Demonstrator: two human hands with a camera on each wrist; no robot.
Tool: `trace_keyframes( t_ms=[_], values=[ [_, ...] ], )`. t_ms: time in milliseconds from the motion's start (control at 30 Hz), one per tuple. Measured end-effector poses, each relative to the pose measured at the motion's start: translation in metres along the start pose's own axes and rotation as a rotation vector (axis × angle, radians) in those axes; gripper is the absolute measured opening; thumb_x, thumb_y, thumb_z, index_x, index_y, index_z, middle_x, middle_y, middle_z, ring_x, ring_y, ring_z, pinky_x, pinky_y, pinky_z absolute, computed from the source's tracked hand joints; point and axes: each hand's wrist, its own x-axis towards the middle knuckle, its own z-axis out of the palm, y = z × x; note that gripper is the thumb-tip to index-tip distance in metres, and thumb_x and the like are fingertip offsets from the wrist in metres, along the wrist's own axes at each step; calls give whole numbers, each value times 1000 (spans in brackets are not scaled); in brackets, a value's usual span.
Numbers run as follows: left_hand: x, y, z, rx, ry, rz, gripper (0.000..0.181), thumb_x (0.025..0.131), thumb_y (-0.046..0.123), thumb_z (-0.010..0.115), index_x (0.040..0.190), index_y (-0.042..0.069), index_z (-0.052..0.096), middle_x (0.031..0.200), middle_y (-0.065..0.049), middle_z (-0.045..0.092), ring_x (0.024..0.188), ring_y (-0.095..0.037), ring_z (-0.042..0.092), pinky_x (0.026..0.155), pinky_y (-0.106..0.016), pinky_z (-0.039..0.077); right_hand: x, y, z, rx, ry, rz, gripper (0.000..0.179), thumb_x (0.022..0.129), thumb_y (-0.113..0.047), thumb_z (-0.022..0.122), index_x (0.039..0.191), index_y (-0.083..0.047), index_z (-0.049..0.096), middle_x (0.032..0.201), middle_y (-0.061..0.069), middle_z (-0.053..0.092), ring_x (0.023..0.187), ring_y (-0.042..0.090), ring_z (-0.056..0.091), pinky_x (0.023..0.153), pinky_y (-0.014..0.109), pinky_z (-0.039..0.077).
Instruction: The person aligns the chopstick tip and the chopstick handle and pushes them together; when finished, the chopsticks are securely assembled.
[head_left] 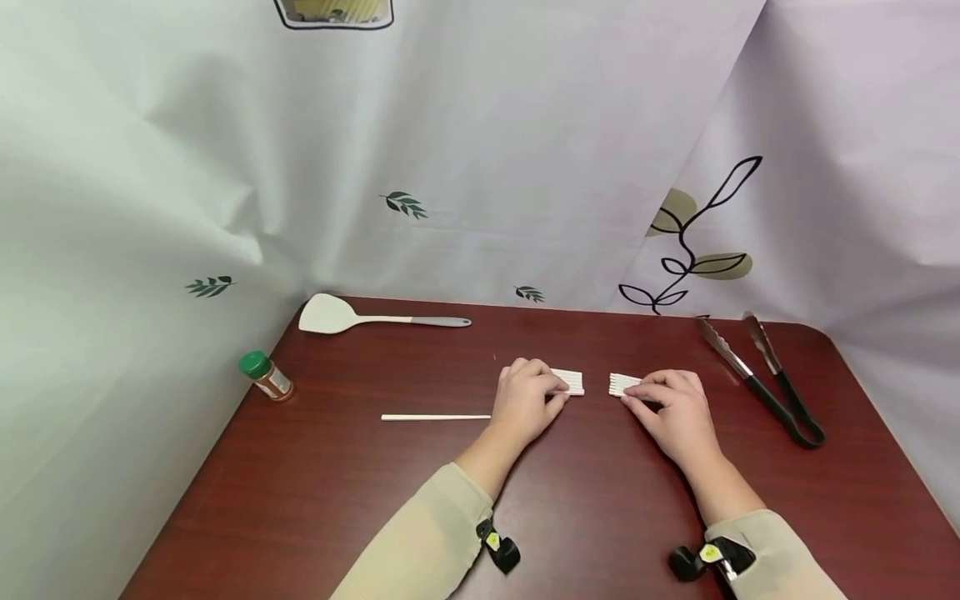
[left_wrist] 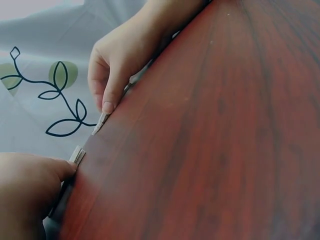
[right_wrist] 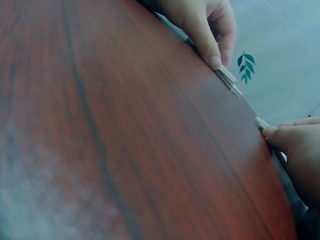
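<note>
My left hand (head_left: 528, 400) pinches a white ridged piece (head_left: 570, 382) that looks like several thin strips side by side. A similar white ridged piece (head_left: 621, 383) is held between the thumb and fingers of my right hand (head_left: 677, 414). The two pieces lie low at the tabletop, their ridged ends facing across a small gap. Both wrist views show thumbs along their near edges; the fingers hide the outer parts, so their kind is unclear. A thin white stick (head_left: 435, 417), like a chopstick, lies left of my left hand, its right end hidden behind the wrist.
Near the back left edge lies a white spatula (head_left: 330, 315) with a grey handle end. A green-capped spice jar (head_left: 267, 377) stands at the left edge. Metal tongs with black handles (head_left: 783, 400) lie spread at the right. White cloth (head_left: 480, 150) hangs behind the dark red table (head_left: 600, 517).
</note>
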Motion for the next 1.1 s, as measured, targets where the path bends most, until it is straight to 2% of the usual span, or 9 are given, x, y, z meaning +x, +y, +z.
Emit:
trace_keyframes(
  t_ms=[200,433,567,767,933,1100],
  values=[
    [-1,-1,-1,-35,-29,-23,12,89,34,88,100,30,84,101,11,69,102,-16,59,90,-41,45,-1,-1,0,-9,-10,29,16,73,-4,94,86,-9,86,90,13,69,94,44,55,87,53,38],
    [-2,-1,-3,-43,19,-3,10,87,31,90,95,28,85,99,9,69,101,-17,59,88,-42,45,-1,0,0,-21,-21,49,16,74,-6,94,87,-10,86,92,12,69,95,45,55,87,53,38],
    [-1,0,-3,-43,23,-3,14,85,31,91,97,27,83,102,8,68,103,-18,59,88,-41,45,-1,1,0,-19,-12,50,17,73,-7,95,86,-11,86,91,12,69,95,45,55,87,53,38],
    [-1,0,-4,-37,41,-4,11,84,21,89,93,25,83,102,6,67,103,-20,59,87,-42,46,-2,-1,-1,-22,-17,60,17,72,-6,96,84,-11,85,91,11,69,95,44,55,87,53,39],
    [-2,0,-3,-23,64,-4,8,86,25,90,90,25,83,101,5,67,102,-20,60,86,-42,46,-2,-2,-1,-24,-26,70,16,73,-6,95,84,-11,84,92,11,69,97,43,55,88,53,39],
    [-2,0,-3,-28,60,-6,10,86,29,90,91,25,82,101,5,68,102,-20,60,87,-41,46,-1,-2,-1,-34,-34,84,15,75,-6,94,84,-13,84,92,10,69,98,43,56,88,54,40]
  ],
)
